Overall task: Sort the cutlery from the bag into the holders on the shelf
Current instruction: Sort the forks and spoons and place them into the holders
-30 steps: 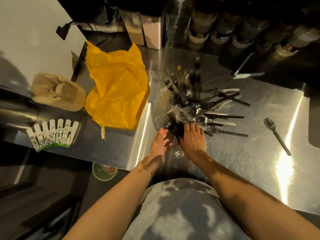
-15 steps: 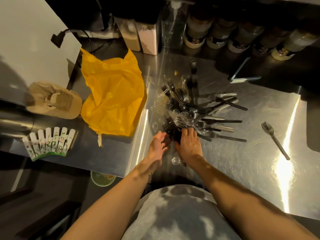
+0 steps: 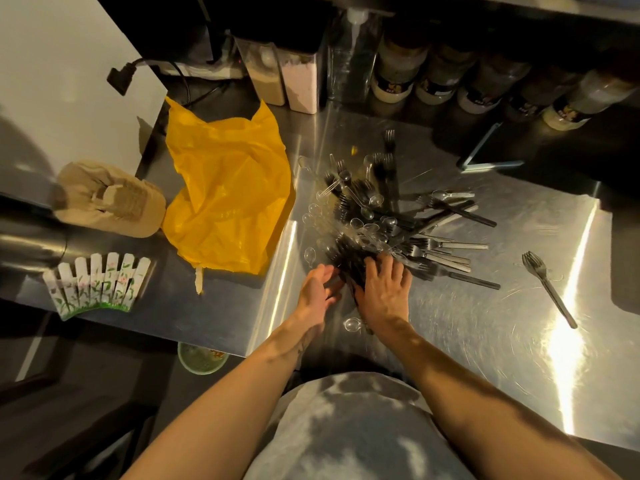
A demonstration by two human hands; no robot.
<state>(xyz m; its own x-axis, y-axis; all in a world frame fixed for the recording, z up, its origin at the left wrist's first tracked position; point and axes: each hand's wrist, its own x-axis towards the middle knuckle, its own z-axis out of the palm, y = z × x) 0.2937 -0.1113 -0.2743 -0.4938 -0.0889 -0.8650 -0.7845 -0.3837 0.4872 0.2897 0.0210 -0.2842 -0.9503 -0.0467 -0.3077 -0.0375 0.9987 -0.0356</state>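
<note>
A head-worn camera looked down along a person's two bare arms, which reached over a steel surface [image 3: 467, 341]. In the middle of that surface sat a loose pile of cutlery [image 3: 391, 230]. It was made up of dark forks, steel-handled forks and small clear plastic spoons, crossing one another at all angles.

The right hand [image 3: 384, 289] lay palm down on the near edge of the pile. Its fingers [image 3: 391, 266] were straight and spread over a bunch of dark forks, pressing on them rather than gripping. The left hand [image 3: 317, 289] stood on its edge just left of the pile's near corner. Its fingers [image 3: 327, 273] were relaxed and slightly curved and held nothing. In the dim light it was hard to tell whether their tips touched the forks.

One clear spoon [image 3: 353, 324] lay just nearer than the pile, beside the right wrist. A single fork [image 3: 549, 289] lay alone, well to the right of the pile.

Just left of the pile, a crumpled yellow bag [image 3: 225, 195] lay flat on the surface. Farther left of the pile was a brown paper bundle [image 3: 110, 199]. Nearer than the bundle was a paper piece [image 3: 98, 284] printed like a white fence with flowers.

Behind the pile, a row of jars [image 3: 485, 77] stood in deep shadow. Two tall containers [image 3: 284, 77] of powder stood behind the pile and to its left. A green cup [image 3: 201, 358] showed below the surface's near edge, nearer than the pile and to its left.
</note>
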